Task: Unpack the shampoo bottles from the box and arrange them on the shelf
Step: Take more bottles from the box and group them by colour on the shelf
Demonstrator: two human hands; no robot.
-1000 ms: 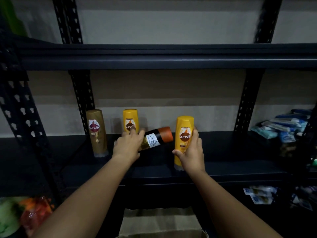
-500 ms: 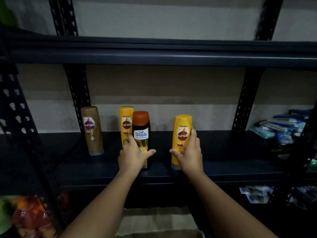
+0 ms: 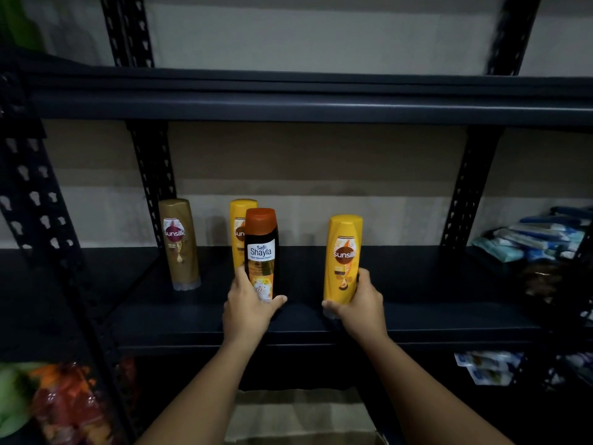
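My left hand (image 3: 248,311) grips the base of a dark Safi Shayla bottle (image 3: 261,248) with an orange cap, standing upright on the black shelf (image 3: 417,316). My right hand (image 3: 361,305) holds the lower part of a yellow Sunsilk bottle (image 3: 343,252), upright near the shelf's front edge. Behind the dark bottle stands another yellow Sunsilk bottle (image 3: 239,232), partly hidden. A gold-brown Sunsilk bottle (image 3: 179,244) stands alone to the left. The cardboard box (image 3: 298,415) lies below, between my forearms.
Blue and white packets (image 3: 532,242) are piled at the shelf's right end. More packets (image 3: 484,367) lie on the shelf below. Red and green bagged goods (image 3: 48,403) sit at lower left. Perforated black uprights (image 3: 150,175) and an upper shelf board (image 3: 305,97) frame the space.
The dark Shayla bottle went from tilted on its side to upright in my left hand. My right hand stayed on the yellow bottle, sliding slightly lower on it.
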